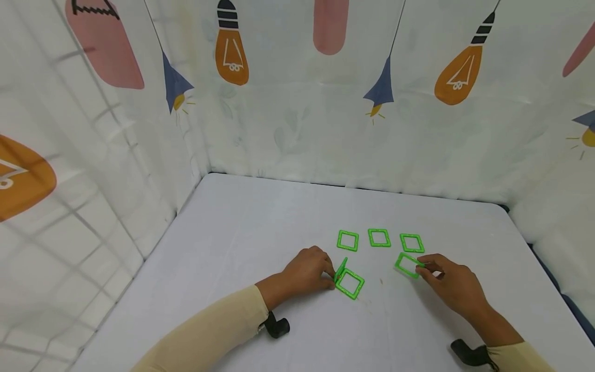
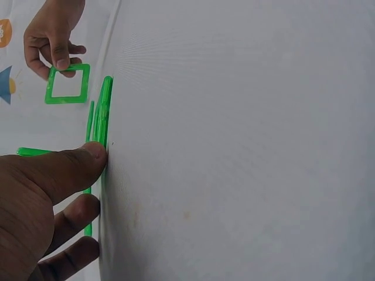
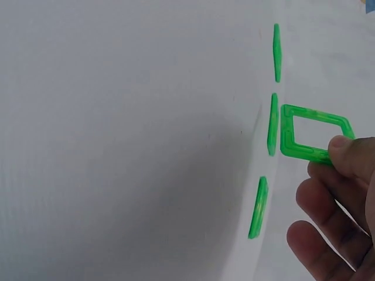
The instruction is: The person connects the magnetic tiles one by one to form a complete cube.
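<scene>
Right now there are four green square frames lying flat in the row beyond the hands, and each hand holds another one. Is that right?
Not quite: the head view shows three flat frames in that row, not four. The left hand and right hand each do hold another.

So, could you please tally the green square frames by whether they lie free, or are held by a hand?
Lying free in the back row: 3
Left hand, joined pair: 2
Right hand: 1
Total: 6

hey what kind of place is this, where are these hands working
Probably a makeshift tabletop booth: a white table walled by a lightbulb-print curtain, with green square frames laid out before the two hands.
</scene>
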A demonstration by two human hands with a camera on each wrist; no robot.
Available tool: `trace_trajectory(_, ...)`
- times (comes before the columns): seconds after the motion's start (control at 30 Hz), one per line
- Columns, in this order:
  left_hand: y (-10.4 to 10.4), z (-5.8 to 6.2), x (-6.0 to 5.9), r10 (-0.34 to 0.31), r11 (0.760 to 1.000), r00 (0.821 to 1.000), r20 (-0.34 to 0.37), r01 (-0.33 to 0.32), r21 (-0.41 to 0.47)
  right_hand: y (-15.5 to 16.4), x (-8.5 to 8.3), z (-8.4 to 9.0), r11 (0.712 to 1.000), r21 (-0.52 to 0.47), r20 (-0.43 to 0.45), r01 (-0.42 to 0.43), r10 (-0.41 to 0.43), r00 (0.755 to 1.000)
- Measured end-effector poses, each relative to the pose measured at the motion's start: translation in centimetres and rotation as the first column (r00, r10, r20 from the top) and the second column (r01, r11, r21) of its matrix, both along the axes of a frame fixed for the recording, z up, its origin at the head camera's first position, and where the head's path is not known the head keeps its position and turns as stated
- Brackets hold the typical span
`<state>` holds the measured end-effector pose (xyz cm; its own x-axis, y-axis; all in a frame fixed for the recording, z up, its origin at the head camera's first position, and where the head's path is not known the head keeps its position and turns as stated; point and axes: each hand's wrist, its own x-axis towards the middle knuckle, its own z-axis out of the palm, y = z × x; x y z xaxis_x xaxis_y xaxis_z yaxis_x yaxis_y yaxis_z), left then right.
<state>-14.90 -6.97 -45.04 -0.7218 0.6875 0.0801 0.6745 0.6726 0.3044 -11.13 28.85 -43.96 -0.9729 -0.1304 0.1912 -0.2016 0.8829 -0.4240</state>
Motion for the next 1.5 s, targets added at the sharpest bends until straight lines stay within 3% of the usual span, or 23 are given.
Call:
trace_trajectory(0.53,0.1,-0.2,0.0,0.010,1.000,1.000,0.001,-0.010,-0.015,-2.3,-0.3,0.1,0.997,-0.066,-0.043,-0.027,0.025,0.999)
trace_trajectory(0.87,0.1,-0.4,-0.1,0.014,1.000,1.000,0.005,-0.014,-0.004,-3.7,-0.6,0.0,0.993,-0.109,-0.024,-0.050,0.048,0.999)
trace_trajectory(1.5,0.0,-0.5,-0.1,0.016,1.000,1.000,0.003,-0.016,0.008,-5.2,-1.1,-0.5,0.991,-0.100,-0.056,-0.084,0.079,0.995)
